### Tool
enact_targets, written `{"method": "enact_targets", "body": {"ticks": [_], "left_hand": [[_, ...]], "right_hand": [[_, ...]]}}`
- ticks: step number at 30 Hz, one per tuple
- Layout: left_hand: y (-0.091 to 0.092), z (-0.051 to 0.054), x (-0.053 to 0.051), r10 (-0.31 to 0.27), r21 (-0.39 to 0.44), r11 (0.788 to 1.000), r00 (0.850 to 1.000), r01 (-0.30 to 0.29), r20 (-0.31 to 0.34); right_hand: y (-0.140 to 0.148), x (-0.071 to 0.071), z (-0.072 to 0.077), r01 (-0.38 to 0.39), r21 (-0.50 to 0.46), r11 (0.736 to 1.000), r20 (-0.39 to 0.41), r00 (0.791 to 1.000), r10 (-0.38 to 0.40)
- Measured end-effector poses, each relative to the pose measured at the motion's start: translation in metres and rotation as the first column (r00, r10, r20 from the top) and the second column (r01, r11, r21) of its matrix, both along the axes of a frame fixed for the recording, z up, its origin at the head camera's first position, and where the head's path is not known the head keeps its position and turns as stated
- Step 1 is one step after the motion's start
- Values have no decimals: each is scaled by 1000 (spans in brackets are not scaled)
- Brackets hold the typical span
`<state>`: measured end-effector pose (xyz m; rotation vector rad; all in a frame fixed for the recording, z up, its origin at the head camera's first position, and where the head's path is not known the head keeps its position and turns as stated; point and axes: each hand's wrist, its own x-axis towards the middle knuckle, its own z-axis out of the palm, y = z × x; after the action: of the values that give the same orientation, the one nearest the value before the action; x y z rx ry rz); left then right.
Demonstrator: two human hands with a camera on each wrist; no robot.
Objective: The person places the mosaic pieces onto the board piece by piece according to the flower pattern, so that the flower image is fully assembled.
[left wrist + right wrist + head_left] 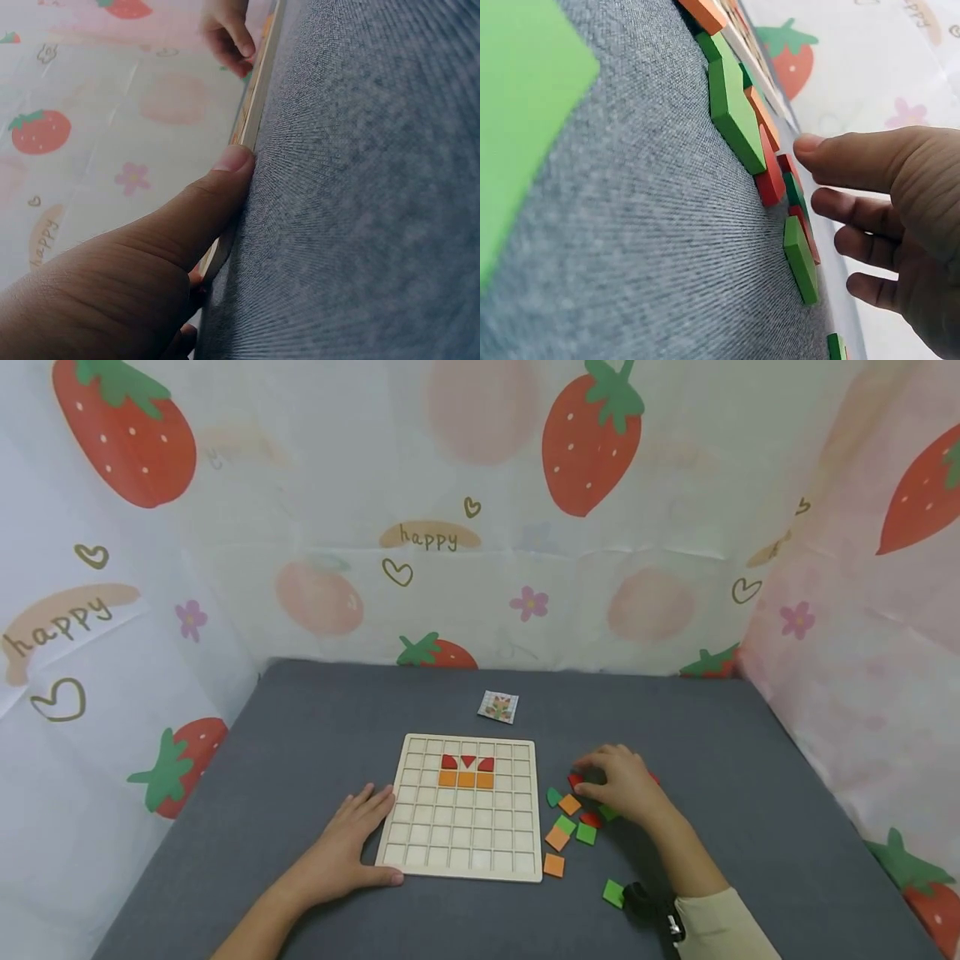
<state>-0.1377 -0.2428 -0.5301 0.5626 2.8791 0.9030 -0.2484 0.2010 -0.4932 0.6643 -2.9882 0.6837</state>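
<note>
A wooden grid board [465,827] lies on the dark cloth, with a row of red pieces [468,762] above a row of three orange squares [466,780]. The left hand [337,852] rests at the board's left edge, thumb by the front corner; the thumb touches the rim in the left wrist view. Over the loose pieces right of the board hovers the right hand [626,785], fingers loosely bent. In the right wrist view that hand [907,217] has nothing between thumb and fingers, above red [771,169] and green [737,120] pieces.
A small patterned card [498,707] lies behind the board. Loose orange [553,865] and green squares [587,833] are scattered to the board's right. One green square [613,893] sits nearer the front, beside a black object [639,902] at the right wrist. A printed curtain [480,602] hangs behind.
</note>
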Motion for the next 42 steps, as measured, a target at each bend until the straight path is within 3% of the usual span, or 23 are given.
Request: {"method": "enact_targets", "body": {"ticks": [42], "left_hand": [[0, 0, -1, 5, 0, 1000, 1000, -5, 10]], "right_hand": [[-2, 0, -10, 12, 8, 1000, -13, 1000, -12]]}}
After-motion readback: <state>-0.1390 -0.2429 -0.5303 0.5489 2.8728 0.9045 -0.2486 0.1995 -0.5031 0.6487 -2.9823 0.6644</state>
